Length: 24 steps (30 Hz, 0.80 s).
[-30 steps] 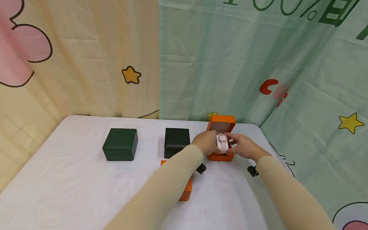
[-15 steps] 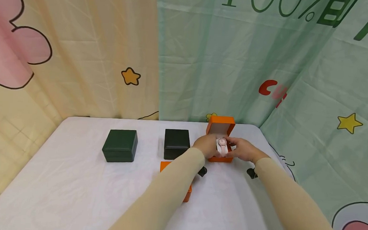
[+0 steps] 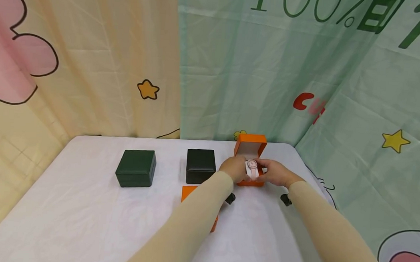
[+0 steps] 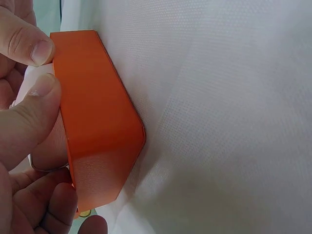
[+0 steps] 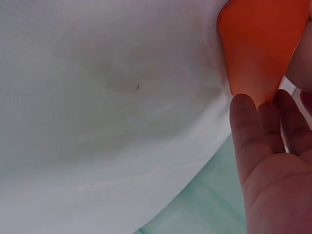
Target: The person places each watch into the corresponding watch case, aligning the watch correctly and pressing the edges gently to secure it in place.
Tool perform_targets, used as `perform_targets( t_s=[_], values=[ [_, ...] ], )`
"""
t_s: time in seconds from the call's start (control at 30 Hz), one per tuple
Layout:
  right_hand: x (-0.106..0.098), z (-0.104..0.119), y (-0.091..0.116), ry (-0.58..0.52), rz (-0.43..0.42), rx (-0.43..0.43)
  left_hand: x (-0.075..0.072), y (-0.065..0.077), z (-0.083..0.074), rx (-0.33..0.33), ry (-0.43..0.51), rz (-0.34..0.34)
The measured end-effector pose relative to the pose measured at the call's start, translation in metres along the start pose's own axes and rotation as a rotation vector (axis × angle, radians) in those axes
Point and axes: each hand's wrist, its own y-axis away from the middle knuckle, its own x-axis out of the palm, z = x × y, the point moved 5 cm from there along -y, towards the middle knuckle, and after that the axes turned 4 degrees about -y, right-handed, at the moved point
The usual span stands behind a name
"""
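A pink-strapped wristwatch (image 3: 252, 164) on a white cushion sits in the lower half of an orange box (image 3: 251, 138), whose lid stands raised behind it. From the left side, my left hand (image 3: 233, 168) holds the cushion. Its thumb presses the cushion's edge along the box wall (image 4: 97, 112) in the left wrist view. My right hand (image 3: 276, 173) grips the cushion from the other side. In the right wrist view, some right fingers (image 5: 246, 122) extend along the outside of the orange box. The cushion's underside is hidden.
Left of the hands stand a black box (image 3: 200, 165) and a dark green box (image 3: 136, 168), both closed. A second orange box (image 3: 189, 192) is mostly hidden under my left forearm. Printed curtains hang behind the white-covered table (image 3: 82, 219).
The watch and cushion have sunk a little deeper into the orange box, with both hands staying on them. The head view has tilted slightly upward.
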Motion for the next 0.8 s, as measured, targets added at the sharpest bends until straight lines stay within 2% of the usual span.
perform_targets(
  t_s=[0.53,0.8],
  values=[
    [0.0017,0.0007,-0.0008,0.003,0.007,0.067,0.0019,0.0010,-0.0013,-0.006,-0.005,-0.016],
    [0.0010,0.0014,-0.0016,0.009,0.009,0.084,0.0036,-0.0006,-0.0007,-0.020,0.000,0.006]
  ],
)
